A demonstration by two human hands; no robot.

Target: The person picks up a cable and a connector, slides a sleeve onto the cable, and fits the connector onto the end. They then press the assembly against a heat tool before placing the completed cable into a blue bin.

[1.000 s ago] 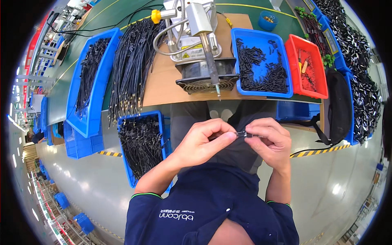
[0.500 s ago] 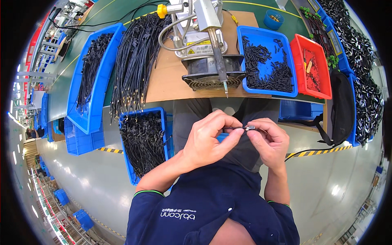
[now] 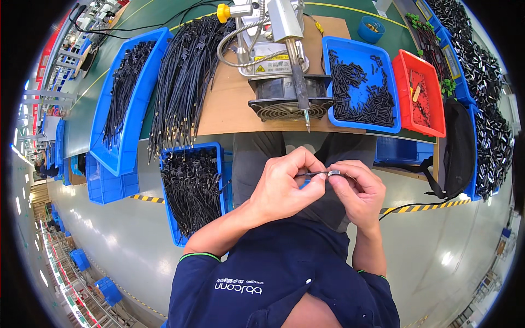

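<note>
Cable [image 3: 308, 174], thin and black, looks light and bendy, while its small shiny plug [image 3: 333, 173] looks stiff, so just behind it seems best to hold. The left hand [image 3: 285, 179] pinches the cable, and the right hand [image 3: 362, 191] seems closed on the plug, though it's hard to see from here. Both bits sit between the hands, over the lap [image 3: 322, 214].
</note>
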